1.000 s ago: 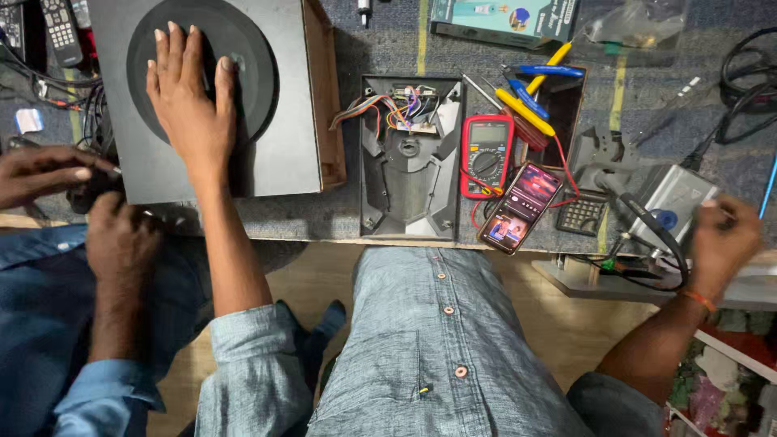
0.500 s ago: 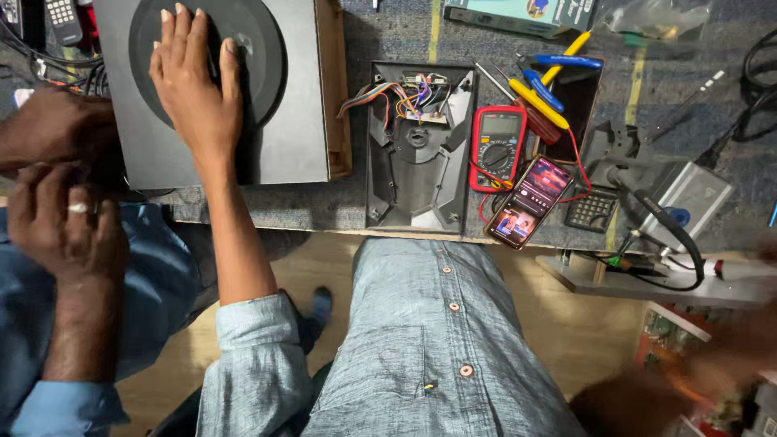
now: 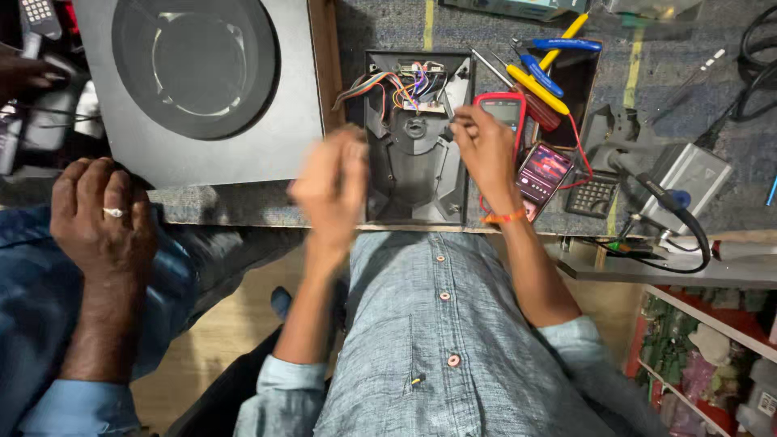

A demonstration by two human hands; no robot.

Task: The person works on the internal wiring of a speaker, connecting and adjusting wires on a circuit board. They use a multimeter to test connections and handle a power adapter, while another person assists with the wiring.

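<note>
Fingers of the right hand were bent down onto the right edge of the open grey chassis, their tips beside the small board with coloured wires; whether they pinched anything could not be told. Fingers of the left hand were loosely curled and blurred with motion, apparently holding nothing, just off the chassis's left edge.

Half a second before, that left hand had lain flat on the round speaker cone of the grey cabinet, and the right hand had been out of sight low on the right. Both hands had since come in to the chassis, which lay at the front middle of the bench, between the cabinet and the red multimeter. By that, attention seemed to have shifted from the cabinet to the wired chassis.

Beyond the right wrist lay a lit phone, a calculator and yellow and blue screwdrivers. At the left, another person's hand, wearing a ring, rested at the bench edge.
</note>
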